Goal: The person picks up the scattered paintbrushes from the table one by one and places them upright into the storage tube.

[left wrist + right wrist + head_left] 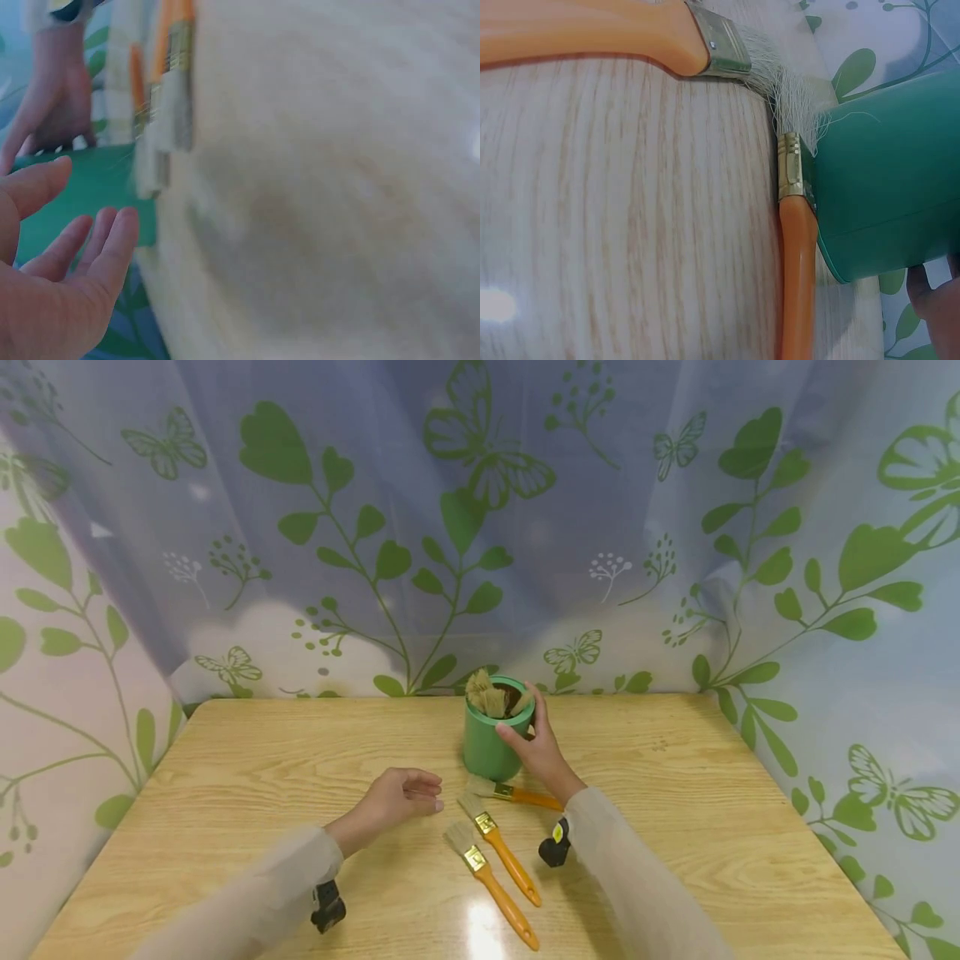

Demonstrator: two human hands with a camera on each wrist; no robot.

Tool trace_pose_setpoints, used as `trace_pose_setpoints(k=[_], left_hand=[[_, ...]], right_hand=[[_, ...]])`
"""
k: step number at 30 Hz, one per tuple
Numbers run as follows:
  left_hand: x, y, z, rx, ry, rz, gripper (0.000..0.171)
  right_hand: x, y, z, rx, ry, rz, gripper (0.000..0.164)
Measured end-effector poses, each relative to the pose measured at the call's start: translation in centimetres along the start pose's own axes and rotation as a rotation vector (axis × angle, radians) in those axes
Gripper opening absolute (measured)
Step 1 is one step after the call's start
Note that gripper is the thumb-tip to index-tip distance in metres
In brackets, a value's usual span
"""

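One brush [504, 792], handle end behind right sleeve [637, 872]

The cup [487, 749] reads on my feed as smooth plastic with a soft sheen. I see glossy, smooth handles [799, 277], wood or plastic I can't tell, shiny brass-like metal ferrules [789, 165] and rough, matt bristles [799, 105]. The wood-grained table [300, 760] throws back glare; the sleeves [645, 877] look like matt cloth, the curtain [570, 568] smooth but creased.
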State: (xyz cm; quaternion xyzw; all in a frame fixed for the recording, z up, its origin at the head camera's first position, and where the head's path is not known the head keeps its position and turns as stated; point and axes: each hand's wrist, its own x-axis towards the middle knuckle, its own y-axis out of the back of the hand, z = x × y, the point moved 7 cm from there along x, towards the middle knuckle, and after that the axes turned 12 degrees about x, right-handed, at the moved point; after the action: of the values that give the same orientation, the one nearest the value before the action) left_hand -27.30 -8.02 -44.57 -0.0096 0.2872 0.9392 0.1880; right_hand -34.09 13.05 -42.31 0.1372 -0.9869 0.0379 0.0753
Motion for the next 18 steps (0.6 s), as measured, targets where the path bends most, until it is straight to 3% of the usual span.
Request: trace_pose_setpoints(k=[5,18], left_hand=[[-0.9,-1.6,-0.5,0.009,-0.047,-0.054,0.042],[-1.4,-4.0,-0.4,0.157,-0.152,-0.063,0.040]], right_hand=[[0.0,0.1,0.1,0.004,-0.001,0.002,0.078],[0.0,0.0,0.1,-0.008,0.005,0.001,0.079]])
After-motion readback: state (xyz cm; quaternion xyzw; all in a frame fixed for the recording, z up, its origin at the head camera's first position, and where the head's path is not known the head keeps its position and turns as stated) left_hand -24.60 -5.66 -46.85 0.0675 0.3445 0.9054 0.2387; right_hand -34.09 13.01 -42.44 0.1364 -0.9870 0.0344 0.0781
